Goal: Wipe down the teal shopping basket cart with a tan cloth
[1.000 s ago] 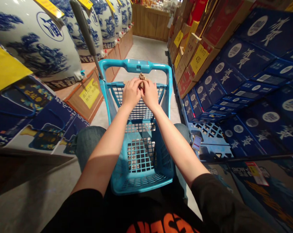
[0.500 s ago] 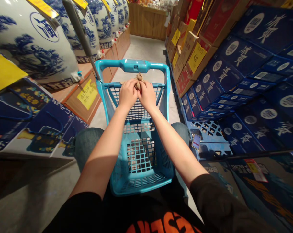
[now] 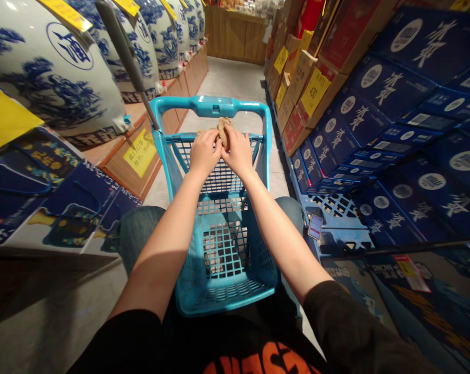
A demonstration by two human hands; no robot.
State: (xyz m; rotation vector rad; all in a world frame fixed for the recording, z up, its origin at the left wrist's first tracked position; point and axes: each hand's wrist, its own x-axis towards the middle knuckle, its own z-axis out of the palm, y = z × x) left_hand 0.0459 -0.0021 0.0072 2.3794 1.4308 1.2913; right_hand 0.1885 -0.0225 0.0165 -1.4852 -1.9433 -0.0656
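Observation:
Above the far end of a blue plastic basket (image 3: 215,293), my two hands meet at a small brown, crumpled-looking item (image 3: 224,126). My left hand (image 3: 205,150) has its fingers curled at the item's left side, where a bit of brown also shows past the fingertips. My right hand (image 3: 237,149) is closed on the item, thumb toward me and fingers over it. What exactly the item is I cannot make out. The basket's mesh floor shows between my forearms, and its handle bar (image 3: 216,106) lies just beyond my hands.
White-and-blue jars (image 3: 59,78) line the left on wooden stands, with a grey pole (image 3: 121,47) slanting before them. Blue boxes (image 3: 390,85) are stacked at the right. A phone (image 3: 314,227) lies on a blue pallet (image 3: 336,208). My knees flank the basket.
The brown item now shows larger and more upright between my hands. My fingers have shifted slightly around it, and some brown now shows beyond my left fingers.

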